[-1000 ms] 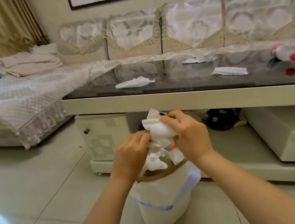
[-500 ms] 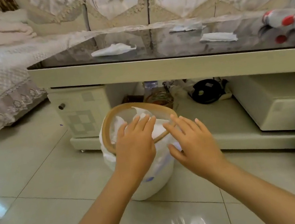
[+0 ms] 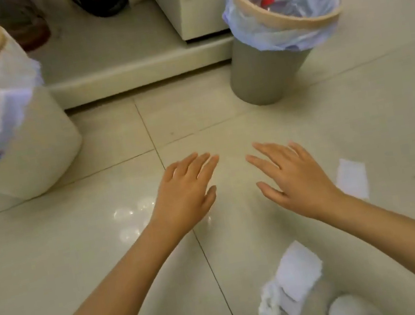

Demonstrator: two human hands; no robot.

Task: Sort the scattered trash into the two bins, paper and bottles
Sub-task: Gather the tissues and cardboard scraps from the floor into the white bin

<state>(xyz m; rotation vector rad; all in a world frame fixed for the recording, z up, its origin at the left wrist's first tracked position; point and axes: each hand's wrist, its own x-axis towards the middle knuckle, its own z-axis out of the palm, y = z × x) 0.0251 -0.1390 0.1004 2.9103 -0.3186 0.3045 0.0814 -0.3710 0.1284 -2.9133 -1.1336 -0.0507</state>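
Both hands are held out flat above the tiled floor [image 3: 54, 265], fingers straight and spread — the left hand [image 3: 184, 191] and the right hand [image 3: 294, 175] are apart, and nothing is gripped. A crumpled tissue [image 3: 290, 283] lies on the floor below the right forearm; a flat paper piece [image 3: 352, 178] lies just beside the right wrist. The white bin [image 3: 4, 131], paper inside, stands far left — the grey bin [image 3: 269, 72], a red-capped bottle [image 3: 268, 0] inside, is seen upper right.
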